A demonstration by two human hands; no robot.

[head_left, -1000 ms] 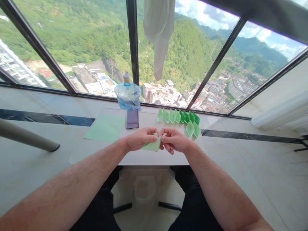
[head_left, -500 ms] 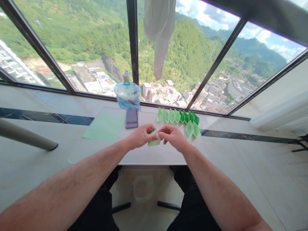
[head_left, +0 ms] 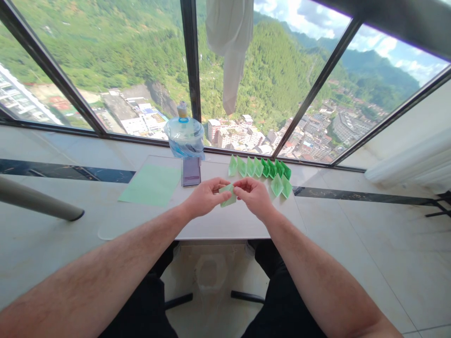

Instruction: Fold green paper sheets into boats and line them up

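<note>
Between my two hands is a small folded piece of light green paper [head_left: 228, 195], held above the table. My left hand [head_left: 207, 195] pinches its left side, thumb in front and fingers behind. The fingertips of my right hand [head_left: 252, 193] close on its right edge. Beyond my right hand stands a row of folded green paper boats [head_left: 251, 166], pale ones at the left and darker ones at the right. Two more light green paper boats [head_left: 281, 186] sit just in front of the row's right end.
On the left of the white table [head_left: 211, 227] lies a flat light green sheet [head_left: 151, 185]. A phone [head_left: 191, 172] rests beside it. Behind the phone stands a large clear water jug [head_left: 184, 136] by the window. A grey pole [head_left: 38, 199] slants in at the left.
The folded paper has been raised slightly and turned between my fingers. Both hands stay on it. The whole view has shifted a little.
</note>
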